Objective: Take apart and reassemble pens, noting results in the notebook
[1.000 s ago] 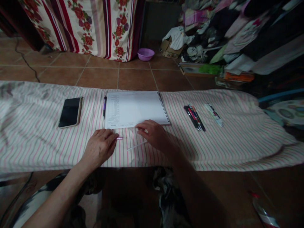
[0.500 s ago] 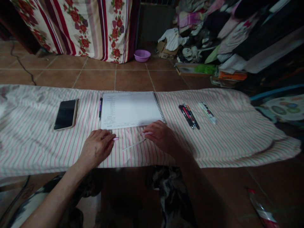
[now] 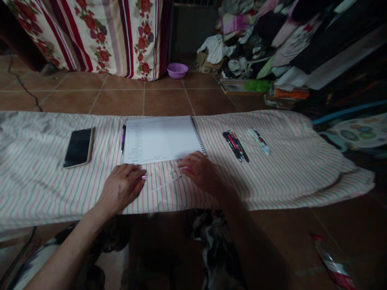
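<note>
My left hand (image 3: 122, 187) lies palm down on the striped cloth (image 3: 287, 177), its fingers curled round a small pink pen piece (image 3: 144, 176) that pokes out to the right. My right hand (image 3: 201, 171) rests just below the notebook's near edge, fingers bent and pressed together; what they pinch is hidden. A thin white stick (image 3: 165, 184) lies slanted on the cloth between the hands, its right end close under my right fingertips. The open spiral notebook (image 3: 160, 139) lies beyond both hands, with a purple pen (image 3: 123, 139) along its left side.
A dark phone (image 3: 78, 147) lies at the left on the cloth. Several pens (image 3: 236, 146) and a white marker (image 3: 259, 141) lie at the right. Beyond are tiled floor, a purple bowl (image 3: 177, 70), a flowered curtain and piled clothes.
My right hand has drawn back from the notebook's edge toward the white stick's end. The left hand stays put on the pink piece. The view has shifted slightly.
</note>
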{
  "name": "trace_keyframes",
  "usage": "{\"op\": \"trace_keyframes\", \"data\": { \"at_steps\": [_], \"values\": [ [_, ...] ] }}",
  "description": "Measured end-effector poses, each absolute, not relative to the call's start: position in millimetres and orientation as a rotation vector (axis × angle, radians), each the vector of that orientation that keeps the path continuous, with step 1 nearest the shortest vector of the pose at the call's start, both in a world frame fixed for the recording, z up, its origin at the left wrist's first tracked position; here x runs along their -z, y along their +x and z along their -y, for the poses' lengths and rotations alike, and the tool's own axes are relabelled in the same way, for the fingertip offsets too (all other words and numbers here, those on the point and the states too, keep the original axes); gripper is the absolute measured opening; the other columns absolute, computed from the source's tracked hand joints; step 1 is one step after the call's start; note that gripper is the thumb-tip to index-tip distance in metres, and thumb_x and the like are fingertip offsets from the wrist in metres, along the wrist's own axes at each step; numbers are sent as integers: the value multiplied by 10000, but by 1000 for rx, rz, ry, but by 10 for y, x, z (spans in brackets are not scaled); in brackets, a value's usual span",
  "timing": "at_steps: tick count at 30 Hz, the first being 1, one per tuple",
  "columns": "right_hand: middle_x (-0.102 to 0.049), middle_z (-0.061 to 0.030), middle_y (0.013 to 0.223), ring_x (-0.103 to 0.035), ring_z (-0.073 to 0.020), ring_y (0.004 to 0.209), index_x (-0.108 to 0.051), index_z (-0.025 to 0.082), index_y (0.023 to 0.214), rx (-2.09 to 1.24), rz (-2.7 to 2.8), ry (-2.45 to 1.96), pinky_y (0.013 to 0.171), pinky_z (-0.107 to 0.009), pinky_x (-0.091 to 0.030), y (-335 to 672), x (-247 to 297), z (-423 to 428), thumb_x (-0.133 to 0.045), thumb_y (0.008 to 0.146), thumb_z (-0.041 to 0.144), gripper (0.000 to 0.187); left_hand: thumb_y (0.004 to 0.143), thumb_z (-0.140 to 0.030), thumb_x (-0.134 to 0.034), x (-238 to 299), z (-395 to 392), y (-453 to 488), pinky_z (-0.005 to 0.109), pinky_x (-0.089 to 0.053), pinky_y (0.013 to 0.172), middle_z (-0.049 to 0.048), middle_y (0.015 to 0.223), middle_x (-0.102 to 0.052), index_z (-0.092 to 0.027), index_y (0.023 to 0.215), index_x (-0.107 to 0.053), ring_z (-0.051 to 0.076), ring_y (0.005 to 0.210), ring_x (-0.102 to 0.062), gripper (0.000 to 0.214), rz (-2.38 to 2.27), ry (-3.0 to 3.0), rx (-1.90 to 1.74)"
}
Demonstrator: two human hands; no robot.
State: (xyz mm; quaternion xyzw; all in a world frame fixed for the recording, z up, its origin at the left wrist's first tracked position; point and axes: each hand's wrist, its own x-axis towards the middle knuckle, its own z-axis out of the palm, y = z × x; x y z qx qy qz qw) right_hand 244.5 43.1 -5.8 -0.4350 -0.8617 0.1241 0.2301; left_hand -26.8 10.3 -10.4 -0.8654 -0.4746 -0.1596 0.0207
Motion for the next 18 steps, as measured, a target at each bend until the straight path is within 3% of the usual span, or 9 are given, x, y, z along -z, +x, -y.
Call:
{"op": "trace_keyframes", "data": {
  "at_steps": [18],
  "values": [
    [-642, -46, 848, -483, -184, 892, -679, 180, 861, -409, 2433, -1080, 792, -321, -392, 2216, 80, -476, -595, 814, 195, 97, 827, -273, -528, 190, -136, -265, 384, -455, 733, 84, 926, -640, -181, 975, -630, 226, 856, -573, 202, 1502, -2711, 546]
  ]
}}
